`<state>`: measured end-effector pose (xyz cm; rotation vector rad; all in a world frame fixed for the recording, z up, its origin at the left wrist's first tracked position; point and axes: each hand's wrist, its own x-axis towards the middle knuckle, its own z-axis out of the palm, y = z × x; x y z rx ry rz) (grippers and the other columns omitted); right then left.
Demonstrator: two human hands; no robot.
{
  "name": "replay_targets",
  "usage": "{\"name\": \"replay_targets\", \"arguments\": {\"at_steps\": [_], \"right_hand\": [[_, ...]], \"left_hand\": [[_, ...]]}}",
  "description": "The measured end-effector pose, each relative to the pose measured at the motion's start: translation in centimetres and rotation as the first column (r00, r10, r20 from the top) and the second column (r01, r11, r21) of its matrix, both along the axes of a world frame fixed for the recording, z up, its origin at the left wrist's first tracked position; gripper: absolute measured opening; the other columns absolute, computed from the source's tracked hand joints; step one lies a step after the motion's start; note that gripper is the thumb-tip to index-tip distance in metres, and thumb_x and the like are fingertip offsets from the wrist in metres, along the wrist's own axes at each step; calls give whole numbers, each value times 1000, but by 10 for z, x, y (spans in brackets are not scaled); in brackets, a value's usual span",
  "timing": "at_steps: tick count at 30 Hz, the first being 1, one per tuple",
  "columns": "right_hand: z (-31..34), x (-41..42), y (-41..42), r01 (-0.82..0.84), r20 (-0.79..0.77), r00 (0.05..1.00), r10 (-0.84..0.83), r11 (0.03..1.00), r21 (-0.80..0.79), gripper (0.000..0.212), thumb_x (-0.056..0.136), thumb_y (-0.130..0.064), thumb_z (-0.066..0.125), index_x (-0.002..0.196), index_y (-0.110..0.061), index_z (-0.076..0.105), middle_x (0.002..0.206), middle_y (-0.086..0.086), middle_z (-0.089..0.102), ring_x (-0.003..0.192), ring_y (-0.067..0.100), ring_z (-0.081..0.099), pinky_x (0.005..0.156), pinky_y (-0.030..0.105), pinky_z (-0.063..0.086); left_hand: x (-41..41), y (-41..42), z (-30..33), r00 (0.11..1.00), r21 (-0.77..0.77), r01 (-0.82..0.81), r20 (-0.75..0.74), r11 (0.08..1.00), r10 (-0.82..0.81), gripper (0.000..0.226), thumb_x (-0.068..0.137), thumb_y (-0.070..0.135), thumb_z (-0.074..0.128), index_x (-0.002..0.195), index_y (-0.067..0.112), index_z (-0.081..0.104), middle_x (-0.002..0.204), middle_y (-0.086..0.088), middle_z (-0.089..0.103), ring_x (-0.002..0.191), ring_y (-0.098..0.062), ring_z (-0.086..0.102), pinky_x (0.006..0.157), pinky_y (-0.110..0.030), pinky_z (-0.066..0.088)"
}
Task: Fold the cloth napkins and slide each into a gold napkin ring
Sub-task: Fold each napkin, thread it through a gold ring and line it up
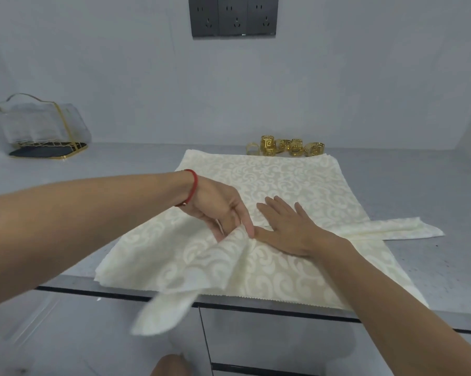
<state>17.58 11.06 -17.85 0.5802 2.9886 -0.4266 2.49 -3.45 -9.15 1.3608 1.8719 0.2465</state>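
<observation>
Two hands work one cream napkin [191, 267] that looks light, soft and limp, so it will likely sag wherever unsupported and is best taken at a fold or corner. Left hand [218, 210] pinches a gathered pleat between thumb and fingers, its tail drooping below. Just beside it, right hand [285, 226] lies flat, fingers straight, pressing the cloth. Gold napkin rings [285, 146] sit well beyond both.

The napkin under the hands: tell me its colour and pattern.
The napkin is cream, woven with a paler swirling scroll pattern; the head view shows it best.
</observation>
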Motion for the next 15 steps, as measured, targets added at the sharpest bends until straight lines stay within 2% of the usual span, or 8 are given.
{"name": "replay_targets", "arguments": {"at_steps": [3,4,5,7,9,11,13,15], "right_hand": [[-5,-7,4,4,20,1000,-5,998,62,83,101,-64,36,164,-20,5,172,-3,-6,158,14,-14,127,49,-6],[-4,-9,8,-19,28,999,17,996,89,79,103,-57,42,163,-20,8,172,-3,-1,159,15,-9,126,46,-3],[-2,-9,14,-48,30,998,48,999,13,71,105,-52,44,162,-21,15,171,-2,10,159,17,1,126,42,1],[9,1,28,-138,-115,988,105,932,-335,50,105,-45,51,151,-30,40,157,-9,42,152,17,33,126,32,19],[31,23,45,-130,-215,976,42,899,-418,26,102,-37,62,127,-33,68,132,-17,66,130,9,59,115,28,41],[52,48,62,-103,-185,982,27,905,-414,19,100,-39,63,109,-33,79,115,-14,75,112,9,69,107,37,50],[67,69,72,-84,-66,996,62,903,-421,26,98,-49,61,109,-34,79,114,-13,76,110,12,70,107,43,51],[76,81,75,-57,57,994,89,905,-422,25,101,-46,59,113,-35,77,118,-15,74,114,9,68,109,40,48]], "left_hand": [[-2,-3,0,983,18,-14,185,1000,10,26,91,9,70,117,9,69,105,-21,72,90,-29,71,86,-43,58],[-1,-4,0,985,42,-9,172,999,1,25,90,17,72,114,10,71,103,-19,73,91,-27,71,88,-44,58],[1,-3,0,989,58,4,145,998,-12,22,90,25,73,108,12,73,98,-15,75,87,-24,71,88,-44,58],[4,1,-4,999,83,25,32,996,-28,17,88,37,74,89,20,76,81,-3,74,75,-16,68,83,-38,58],[7,5,-6,998,79,43,-51,996,-39,23,88,42,73,74,25,72,65,6,67,66,-13,63,75,-32,56],[8,8,-7,992,70,60,-112,996,-52,28,89,45,71,73,23,69,64,6,66,64,-11,60,70,-27,53],[8,10,-8,990,57,65,-132,996,-57,30,89,46,70,77,19,69,68,2,69,64,-10,61,73,-27,52],[10,14,-8,984,34,65,-166,997,-59,32,89,47,70,81,15,69,68,1,68,63,-11,60,72,-27,51]]}}
